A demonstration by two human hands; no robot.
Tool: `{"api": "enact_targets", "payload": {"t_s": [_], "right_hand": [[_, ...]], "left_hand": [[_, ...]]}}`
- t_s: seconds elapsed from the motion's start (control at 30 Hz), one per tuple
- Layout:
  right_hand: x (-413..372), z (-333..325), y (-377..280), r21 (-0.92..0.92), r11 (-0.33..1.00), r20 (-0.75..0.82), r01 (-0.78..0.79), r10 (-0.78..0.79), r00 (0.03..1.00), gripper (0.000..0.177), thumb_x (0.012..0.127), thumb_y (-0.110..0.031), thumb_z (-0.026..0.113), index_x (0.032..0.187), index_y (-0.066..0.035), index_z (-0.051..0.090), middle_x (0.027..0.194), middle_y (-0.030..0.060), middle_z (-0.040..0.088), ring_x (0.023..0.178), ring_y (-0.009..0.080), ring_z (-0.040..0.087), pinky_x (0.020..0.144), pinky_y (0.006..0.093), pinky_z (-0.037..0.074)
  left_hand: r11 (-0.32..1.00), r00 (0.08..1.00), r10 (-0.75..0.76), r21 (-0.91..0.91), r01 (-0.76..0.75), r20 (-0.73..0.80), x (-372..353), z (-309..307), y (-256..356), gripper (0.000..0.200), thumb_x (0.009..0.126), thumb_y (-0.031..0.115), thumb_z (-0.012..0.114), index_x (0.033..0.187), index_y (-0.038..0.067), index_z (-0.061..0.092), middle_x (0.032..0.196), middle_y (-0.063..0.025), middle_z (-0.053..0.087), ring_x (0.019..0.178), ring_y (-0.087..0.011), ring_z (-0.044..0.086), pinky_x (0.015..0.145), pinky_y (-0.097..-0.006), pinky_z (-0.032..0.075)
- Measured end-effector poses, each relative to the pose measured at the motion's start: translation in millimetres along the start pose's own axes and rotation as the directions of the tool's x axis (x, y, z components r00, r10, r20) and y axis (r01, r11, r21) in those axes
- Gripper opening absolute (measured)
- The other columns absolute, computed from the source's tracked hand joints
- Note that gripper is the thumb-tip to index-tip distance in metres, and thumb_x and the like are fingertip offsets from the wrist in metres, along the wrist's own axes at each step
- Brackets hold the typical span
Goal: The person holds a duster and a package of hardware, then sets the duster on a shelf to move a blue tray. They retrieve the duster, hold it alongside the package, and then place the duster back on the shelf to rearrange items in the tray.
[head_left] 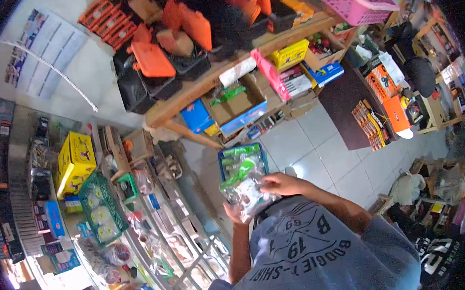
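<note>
A clear plastic packet (246, 192) with a green header and whitish contents is held up in front of my chest. What is inside it is too blurred to name. At its lower left side, my left hand (232, 212) is closed on the plastic, its fingers partly hidden. My right hand (282, 184) grips the packet's right side with bent fingers. Just beyond the packet sits a blue basket (265, 159) holding more green-topped packets.
A wooden shelf (186, 102) carries black bins with orange lids (153, 59) ahead. Below it stands an open cardboard box (244, 123). To the left, a glass display case (197, 255) holds packaged goods near a green basket (94, 208). White floor tiles (297, 146) lie ahead.
</note>
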State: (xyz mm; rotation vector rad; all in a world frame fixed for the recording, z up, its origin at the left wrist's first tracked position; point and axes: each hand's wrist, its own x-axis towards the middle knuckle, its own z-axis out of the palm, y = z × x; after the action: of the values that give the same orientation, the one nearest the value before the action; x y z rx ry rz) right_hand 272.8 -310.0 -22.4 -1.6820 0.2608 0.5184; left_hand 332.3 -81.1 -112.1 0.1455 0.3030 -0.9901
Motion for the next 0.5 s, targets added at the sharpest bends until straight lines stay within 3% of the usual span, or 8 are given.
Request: {"api": "enact_targets", "payload": {"t_s": [0.07, 0.13, 0.2, 0.27, 0.33, 0.4, 0.47, 0.5], "right_hand": [[7.8, -21.2, 0.0, -0.122, 0.983, -0.049, 0.137, -0.144, 0.988, 0.044, 0.091, -0.036, 0.059, 0.119, -0.002, 0.056, 0.108, 0.0116, 0.064, 0.091, 0.0137, 0.059, 0.077, 0.03, 0.049], [16.8, -64.9, -9.2, 0.217, 0.966, -0.043, 0.142, -0.136, 0.99, 0.051, 0.093, -0.042, 0.053, 0.126, -0.004, 0.051, 0.114, 0.0118, 0.063, 0.094, 0.0156, 0.06, 0.079, 0.0329, 0.049], [4.5, -116.3, -63.5, 0.54, 0.823, -0.254, 0.175, -0.038, 0.966, 0.058, 0.095, -0.05, 0.043, 0.134, -0.007, 0.044, 0.117, 0.0107, 0.061, 0.102, 0.0185, 0.059, 0.083, 0.0356, 0.048], [-4.4, -150.2, -105.4, 0.539, 0.727, -0.41, 0.424, -0.213, 0.887, 0.065, 0.094, -0.057, 0.036, 0.139, -0.009, 0.036, 0.123, 0.0113, 0.057, 0.108, 0.0217, 0.057, 0.086, 0.0377, 0.046], [-9.8, -169.8, -148.9, 0.685, 0.524, -0.354, 0.506, -0.368, 0.86, 0.068, 0.093, -0.058, 0.037, 0.14, -0.01, 0.034, 0.126, 0.0131, 0.054, 0.112, 0.0233, 0.055, 0.085, 0.0376, 0.046], [-5.9, -179.3, -174.2, 0.779, 0.398, -0.305, 0.484, -0.435, 0.847, 0.063, 0.093, -0.055, 0.039, 0.137, -0.01, 0.037, 0.125, 0.0131, 0.053, 0.103, 0.0221, 0.058, 0.08, 0.0362, 0.048], [16.3, -191.8, -174.8, 0.944, 0.146, -0.2, 0.297, -0.463, 0.863, 0.05, 0.093, -0.049, 0.046, 0.125, -0.011, 0.047, 0.113, 0.0134, 0.06, 0.085, 0.0199, 0.062, 0.069, 0.0315, 0.05], [26.5, -192.1, -172.8, 0.945, 0.117, -0.218, 0.306, -0.473, 0.854, 0.039, 0.094, -0.044, 0.047, 0.117, -0.012, 0.05, 0.097, 0.0087, 0.062, 0.066, 0.014, 0.056, 0.055, 0.0274, 0.047]], "left_hand": [[0.998, 0.994, -0.033, 0.062, 0.027, 0.106, 8.1, 21.3, -3.4, 0.092, 0.07, 0.066, 0.057, 0.144, 0.019, 0.029, 0.146, -0.0123, 0.032, 0.131, -0.0434, 0.032, 0.096, -0.078, 0.016], [0.959, 0.996, 0.067, 0.271, -0.08, 0.056, 8.7, 32.3, -0.2, 0.091, 0.073, 0.07, 0.049, 0.143, 0.015, 0.031, 0.146, -0.0121, 0.034, 0.131, -0.0412, 0.032, 0.097, -0.0752, 0.018], [0.963, 0.993, 0.084, 0.25, -0.103, 0.086, 8.0, 57.9, -0.7, 0.087, 0.074, 0.068, 0.049, 0.142, 0.017, 0.034, 0.145, -0.0117, 0.035, 0.131, -0.0409, 0.032, 0.097, -0.0751, 0.018], [0.967, 0.989, 0.103, 0.224, -0.125, 0.109, 11.4, 65.3, 0.0, 0.084, 0.075, 0.067, 0.05, 0.141, 0.018, 0.036, 0.145, -0.0112, 0.036, 0.131, -0.0406, 0.033, 0.097, -0.0751, 0.018], [0.982, 0.987, 0.095, 0.148, -0.114, 0.128, 15.7, 62.2, 0.4, 0.08, 0.076, 0.067, 0.049, 0.14, 0.02, 0.039, 0.145, -0.0107, 0.037, 0.131, -0.0402, 0.032, 0.098, -0.0743, 0.018], [0.982, 0.979, 0.052, 0.167, -0.086, 0.195, 17.6, 70.6, 1.1, 0.078, 0.076, 0.067, 0.049, 0.138, 0.02, 0.041, 0.145, -0.0105, 0.036, 0.133, -0.0401, 0.03, 0.1, -0.0729, 0.016], [0.981, 0.987, 0.049, 0.178, -0.077, 0.154, 20.1, 71.7, 3.0, 0.079, 0.076, 0.067, 0.048, 0.139, 0.02, 0.041, 0.145, -0.0098, 0.037, 0.133, -0.0405, 0.029, 0.101, -0.0723, 0.015], [0.963, 0.983, 0.06, 0.249, -0.103, 0.172, 23.1, 65.8, 5.4, 0.08, 0.077, 0.068, 0.047, 0.14, 0.019, 0.039, 0.144, -0.0096, 0.037, 0.133, -0.0402, 0.029, 0.101, -0.0723, 0.015]]}}
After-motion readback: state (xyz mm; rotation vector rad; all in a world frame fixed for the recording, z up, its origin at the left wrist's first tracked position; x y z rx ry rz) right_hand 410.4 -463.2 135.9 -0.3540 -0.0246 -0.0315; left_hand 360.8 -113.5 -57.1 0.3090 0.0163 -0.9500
